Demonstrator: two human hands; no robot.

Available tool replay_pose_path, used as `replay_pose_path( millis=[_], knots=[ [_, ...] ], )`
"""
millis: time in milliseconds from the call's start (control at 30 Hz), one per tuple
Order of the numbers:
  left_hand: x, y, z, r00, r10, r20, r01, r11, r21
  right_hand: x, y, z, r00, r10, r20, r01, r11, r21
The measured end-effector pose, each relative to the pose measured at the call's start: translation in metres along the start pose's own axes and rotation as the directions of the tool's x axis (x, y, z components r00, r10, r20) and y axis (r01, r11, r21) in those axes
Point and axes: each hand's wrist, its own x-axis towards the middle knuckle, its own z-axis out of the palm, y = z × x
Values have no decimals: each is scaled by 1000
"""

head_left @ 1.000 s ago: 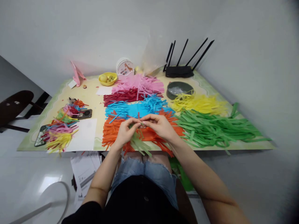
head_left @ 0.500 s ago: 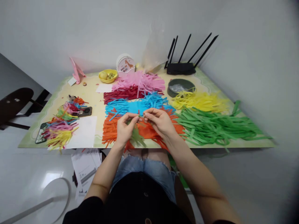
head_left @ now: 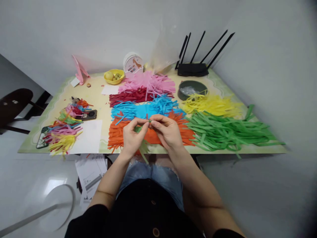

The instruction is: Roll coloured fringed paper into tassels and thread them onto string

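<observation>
Above the orange fringed paper [head_left: 116, 135], my left hand [head_left: 133, 137] and my right hand [head_left: 169, 134] meet with fingertips nearly touching. Both pinch the small green twisted top of a light green paper tassel [head_left: 144, 149]. Its strips hang below my left hand, partly hidden by the fingers. Behind the hands lie blue fringed paper [head_left: 143, 110], dark red fringed paper [head_left: 131, 96] and pink fringed paper [head_left: 148, 84] in rows. To the right of my right hand spread green paper strips [head_left: 228, 132] and yellow paper strips [head_left: 213, 105].
Finished-looking multicoloured tassels [head_left: 65, 132] lie at the left by a white sheet [head_left: 89, 138] and a phone [head_left: 90, 114]. Farther back stand a yellow fruit bowl [head_left: 114, 79], a dark green round container [head_left: 189, 96] and a black router [head_left: 193, 69] with upright antennas.
My right hand has come slightly left and closer to my left hand. The light green strips hang a little lower and more bunched. The whole view has shifted slightly.
</observation>
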Motion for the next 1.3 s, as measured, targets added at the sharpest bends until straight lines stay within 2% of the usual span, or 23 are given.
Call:
replay_pose_path(
  millis=[200,333,400,467,533,600,700,867,967,1100,1300],
  knots=[
    [-5,1,-3,993,116,-20,-108,967,232,-3,9,3,1000,-23,-21,22,999,-23],
    [-5,0,-6,989,145,14,-142,946,290,-3,12,2,999,-53,0,53,995,-81],
    [-5,-1,-6,993,113,33,-117,963,241,-3,9,1,997,-63,33,66,992,-107],
    [-5,-3,-6,998,54,35,-58,992,114,-3,5,0,996,-63,63,69,992,-107],
    [-4,-4,-5,1000,-1,20,1,999,-33,-3,2,-1,996,-43,74,49,995,-88],
    [-4,-4,-5,1000,-26,0,26,994,-106,-3,1,-1,997,8,83,-1,997,-76],
    [-4,-6,-6,1000,-24,-3,24,995,-94,-3,2,-1,991,78,109,-69,994,-83],
    [-7,-12,-9,994,-14,112,28,992,-125,-2,6,-3,997,13,70,-7,996,-86],
    [-10,-15,-8,998,-31,50,37,992,-123,-1,6,-7,990,-31,135,56,982,-181],
    [-13,-17,-6,997,-69,-23,67,994,-87,0,6,-15,969,-152,196,211,920,-332],
    [-20,-17,-7,994,-105,-15,104,993,-53,-8,19,-16,959,-210,190,263,907,-328]
  ],
)
